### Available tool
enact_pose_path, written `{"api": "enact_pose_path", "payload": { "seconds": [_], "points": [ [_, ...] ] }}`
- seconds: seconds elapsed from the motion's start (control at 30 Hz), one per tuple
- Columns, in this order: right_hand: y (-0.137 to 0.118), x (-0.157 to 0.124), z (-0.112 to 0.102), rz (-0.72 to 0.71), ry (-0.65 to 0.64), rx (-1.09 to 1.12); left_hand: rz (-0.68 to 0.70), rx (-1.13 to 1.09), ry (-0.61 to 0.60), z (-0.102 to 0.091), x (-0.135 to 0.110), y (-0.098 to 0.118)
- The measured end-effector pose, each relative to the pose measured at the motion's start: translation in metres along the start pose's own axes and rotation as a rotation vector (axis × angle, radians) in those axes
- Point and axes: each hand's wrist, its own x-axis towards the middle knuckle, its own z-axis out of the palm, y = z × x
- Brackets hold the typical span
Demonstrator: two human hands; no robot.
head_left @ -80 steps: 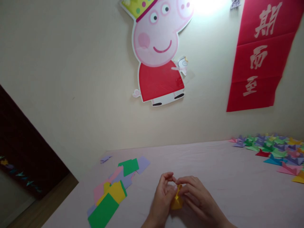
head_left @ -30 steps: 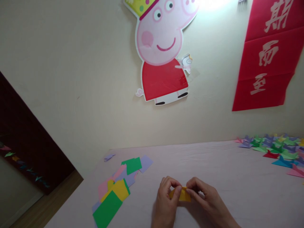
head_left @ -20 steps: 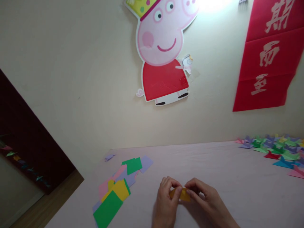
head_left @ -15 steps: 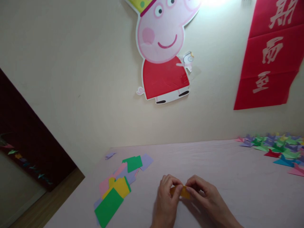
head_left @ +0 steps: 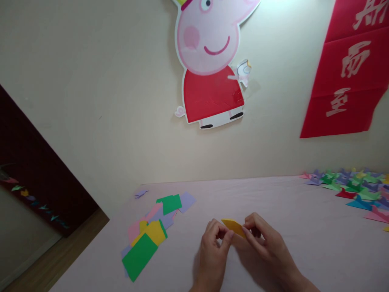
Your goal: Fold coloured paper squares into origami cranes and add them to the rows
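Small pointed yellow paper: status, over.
Right hand pinches small pointed yellow paper. Left hand beside it, contact unclear. Flat multicoloured paper sheets leftward, apart from hands.

pale wall (head_left: pixel 121 81) with pig cutout (head_left: pixel 212 95), red banner (head_left: pixel 340 83) and light glare (head_left: pixel 276 3), wooden floor (head_left: pixel 66 251) at left

A: Identify the support surface.
B: Bench (head_left: pixel 334 251), pale pinkish covering, lightly wrinkled. Reference item: large green sheet (head_left: pixel 141 255).
A: Items adjoining the reference?
B: Yellow sheets (head_left: pixel 156 237) extend from beneath its far end. Beyond it, overlapping: pink sheets (head_left: pixel 135 233), lilac sheets (head_left: pixel 187 201), further green paper (head_left: pixel 172 204).
A: Remaining items?
B: Folded lilac piece (head_left: pixel 141 194), well beyond it. Multicoloured folded paper figures (head_left: pixel 354 186), clustered far to its right.
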Motion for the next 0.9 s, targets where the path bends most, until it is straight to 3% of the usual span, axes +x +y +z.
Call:
{"api": "enact_pose_path", "payload": {
  "seconds": [0.13,0.3,0.4,0.57,0.9],
  "points": [
    [-0.003,0.002,0.0,-0.267,0.009,-0.156,-0.144,-0.175,-0.11,0.008,-0.004,-0.003],
    [-0.014,0.006,0.006,-0.521,0.052,-0.299,-0.212,-0.152,-0.064,0.01,0.0,-0.011],
    [-0.014,0.005,0.004,-0.527,0.045,-0.318,-0.18,-0.058,-0.039,0.006,0.002,-0.011],
    [-0.005,0.003,-0.001,-0.446,0.159,-0.351,0.0,0.23,-0.074,-0.002,0.005,-0.008],
    [-0.001,0.005,0.0,-0.421,0.095,-0.375,0.274,0.496,-0.094,-0.011,0.006,-0.006]
  ]
}}
